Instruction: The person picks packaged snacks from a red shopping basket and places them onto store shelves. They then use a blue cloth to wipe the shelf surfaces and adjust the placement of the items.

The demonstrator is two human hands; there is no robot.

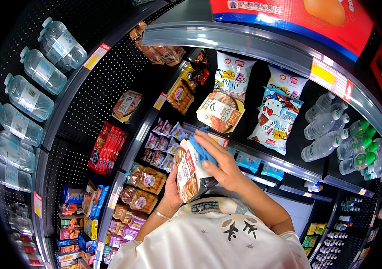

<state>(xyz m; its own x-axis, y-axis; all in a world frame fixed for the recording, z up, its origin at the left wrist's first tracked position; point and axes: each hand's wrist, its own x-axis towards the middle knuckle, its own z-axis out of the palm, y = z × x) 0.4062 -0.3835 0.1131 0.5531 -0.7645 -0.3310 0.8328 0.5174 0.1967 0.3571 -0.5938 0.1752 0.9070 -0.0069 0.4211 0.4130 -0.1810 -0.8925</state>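
My left hand (172, 188) supports a sealed instant-meal box (189, 173) with a printed food picture and label, held tilted in front of my chest. Across the upper side of that box, my right hand (223, 164) presses a blue cloth (201, 150), its fingers stretched over the fabric. Just beyond my hands, another instant-meal box (221, 112) with a pale yellow rim sits on the shelf. Behind it stands a white snack bag (234, 75). To the right, a blue and white cartoon snack bag (275, 119) leans against a similar bag.
Clear water bottles (322, 141) lie at the right of the shelf; larger bottles (29, 95) line the left shelf. A grey shelf edge (261, 37) curves overhead, below a red carton (295, 20). Small purple packets (160, 144) and packaged pastries (147, 180) fill the shelf left of my hands.
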